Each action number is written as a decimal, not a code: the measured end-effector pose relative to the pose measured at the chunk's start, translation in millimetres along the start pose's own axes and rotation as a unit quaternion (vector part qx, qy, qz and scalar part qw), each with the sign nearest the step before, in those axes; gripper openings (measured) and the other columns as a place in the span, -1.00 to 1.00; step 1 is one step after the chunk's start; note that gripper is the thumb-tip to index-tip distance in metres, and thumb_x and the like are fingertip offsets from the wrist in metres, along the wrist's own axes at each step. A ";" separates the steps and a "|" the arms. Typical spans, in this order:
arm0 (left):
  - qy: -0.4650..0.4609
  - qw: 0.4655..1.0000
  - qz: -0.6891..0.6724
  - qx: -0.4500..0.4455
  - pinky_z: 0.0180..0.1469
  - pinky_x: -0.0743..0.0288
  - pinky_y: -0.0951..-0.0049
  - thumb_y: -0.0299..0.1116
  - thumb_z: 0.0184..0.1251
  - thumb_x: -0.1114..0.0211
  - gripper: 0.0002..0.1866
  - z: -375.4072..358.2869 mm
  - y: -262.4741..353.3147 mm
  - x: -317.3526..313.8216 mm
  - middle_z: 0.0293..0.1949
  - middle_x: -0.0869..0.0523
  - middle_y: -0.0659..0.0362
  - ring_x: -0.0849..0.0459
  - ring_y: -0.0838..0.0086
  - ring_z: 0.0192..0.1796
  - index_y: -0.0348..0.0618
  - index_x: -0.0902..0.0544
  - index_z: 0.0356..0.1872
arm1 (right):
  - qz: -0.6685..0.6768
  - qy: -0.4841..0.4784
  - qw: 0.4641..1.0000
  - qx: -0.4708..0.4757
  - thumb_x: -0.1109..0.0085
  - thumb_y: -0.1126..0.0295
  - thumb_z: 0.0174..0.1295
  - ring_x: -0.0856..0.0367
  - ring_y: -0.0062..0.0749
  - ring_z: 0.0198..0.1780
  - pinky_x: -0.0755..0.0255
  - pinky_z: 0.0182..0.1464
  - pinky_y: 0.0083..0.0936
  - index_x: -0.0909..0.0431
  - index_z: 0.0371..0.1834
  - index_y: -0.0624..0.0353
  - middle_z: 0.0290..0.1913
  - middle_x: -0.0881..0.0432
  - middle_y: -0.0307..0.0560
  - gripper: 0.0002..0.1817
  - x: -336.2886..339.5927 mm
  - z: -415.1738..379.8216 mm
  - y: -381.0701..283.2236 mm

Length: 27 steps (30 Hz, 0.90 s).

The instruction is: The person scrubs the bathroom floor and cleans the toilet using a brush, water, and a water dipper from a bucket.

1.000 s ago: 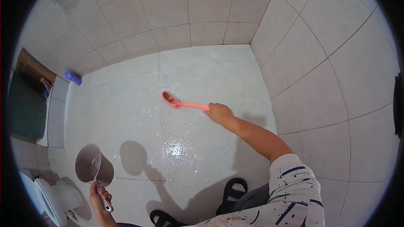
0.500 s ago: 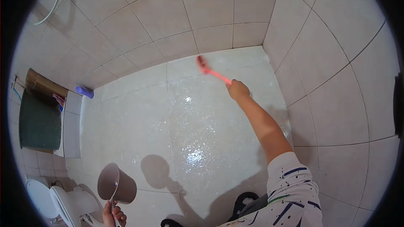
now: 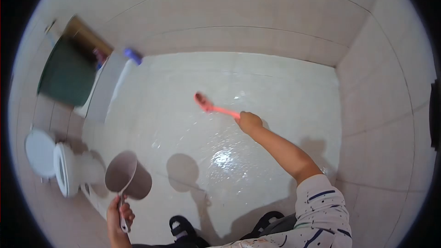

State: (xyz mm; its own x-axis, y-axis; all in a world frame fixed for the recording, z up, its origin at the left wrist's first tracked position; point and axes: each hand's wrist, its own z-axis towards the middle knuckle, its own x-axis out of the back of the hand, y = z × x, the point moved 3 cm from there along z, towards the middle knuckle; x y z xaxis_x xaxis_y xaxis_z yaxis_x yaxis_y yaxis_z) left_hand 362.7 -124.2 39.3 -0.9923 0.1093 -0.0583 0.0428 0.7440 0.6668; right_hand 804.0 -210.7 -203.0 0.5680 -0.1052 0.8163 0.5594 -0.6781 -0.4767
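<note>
My right hand [image 3: 250,122] is closed around the handle of a pink brush [image 3: 221,109], whose head points to the left over the wet tiled floor [image 3: 257,156]. Whether the bristles touch the floor is hard to tell. Lower left, my left hand [image 3: 120,211] grips the handle of a grey-brown dipper [image 3: 140,181], held above the floor. The dipper's mouth faces up and to the left, and its inside looks dark.
At the left stand a white toilet [image 3: 66,170] and, behind it, a dark green tub [image 3: 69,73]. A purple bottle [image 3: 133,56] lies beside the low tiled ledge [image 3: 109,85]. My sandalled feet [image 3: 182,227] are at the bottom. Tiled walls [image 3: 275,18] enclose the floor.
The brush and my right hand have moved from near the back wall toward me and slightly left. The view has shifted and turned; my left hand still holds the dipper, now slightly higher in view.
</note>
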 end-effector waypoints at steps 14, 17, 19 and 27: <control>-0.012 0.987 -0.086 -0.138 -0.67 -0.12 0.63 -0.20 0.22 0.16 -0.77 18.5 9.0 68.7 -0.77 -0.28 0.36 -0.18 0.66 -0.79 -0.11 -0.37 -0.41 | 0.033 0.089 0.995 -0.029 0.15 0.23 0.09 -0.49 0.00 -0.35 -0.33 -0.37 -0.19 -0.44 -0.43 0.28 -0.44 -0.51 0.16 -0.69 -87.1 -28.6 -14.2; 0.000 0.980 -0.043 -0.193 -0.65 -0.21 0.61 -0.20 0.19 0.11 -0.78 41.1 15.3 66.1 -0.74 -0.32 0.32 -0.24 0.63 -0.77 -0.15 -0.36 -0.38 | -0.039 -0.042 0.994 0.096 0.13 0.09 0.04 -0.48 0.00 -0.28 -0.35 -0.31 -0.19 -0.46 -0.42 0.21 -0.38 -0.51 0.14 -0.63 -170.2 -121.3 -113.6; -0.004 0.977 -0.043 -0.211 -0.66 -0.25 0.59 -0.21 0.18 0.10 -0.76 62.0 15.1 68.6 -0.72 -0.34 0.30 -0.29 0.62 -0.76 -0.18 -0.36 -0.33 | -0.070 -0.064 0.987 0.128 0.14 0.06 0.03 -0.48 0.00 -0.29 -0.35 -0.31 -0.19 -0.46 -0.42 0.19 -0.38 -0.52 0.13 -0.61 -182.9 -135.2 -132.5; -0.096 0.977 0.052 -0.184 -0.72 -0.25 0.57 -0.23 0.19 0.05 -0.73 107.0 -9.2 66.3 -0.68 -0.36 0.23 -0.32 0.60 -0.75 -0.27 -0.28 -0.29 | -0.105 0.136 0.985 -0.021 0.20 0.10 0.11 -0.50 0.02 -0.39 -0.34 -0.41 -0.16 -0.45 -0.54 0.32 -0.50 -0.51 0.17 -0.56 -99.8 -38.2 -121.7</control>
State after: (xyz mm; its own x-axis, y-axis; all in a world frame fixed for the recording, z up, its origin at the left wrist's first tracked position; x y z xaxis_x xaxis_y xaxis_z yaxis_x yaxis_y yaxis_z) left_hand 308.9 -53.3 -50.2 -0.9430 0.3199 -0.0918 0.0615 0.4384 0.8967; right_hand 656.1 -145.4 -214.0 0.2558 -0.1470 0.9555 0.6183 -0.7349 -0.2786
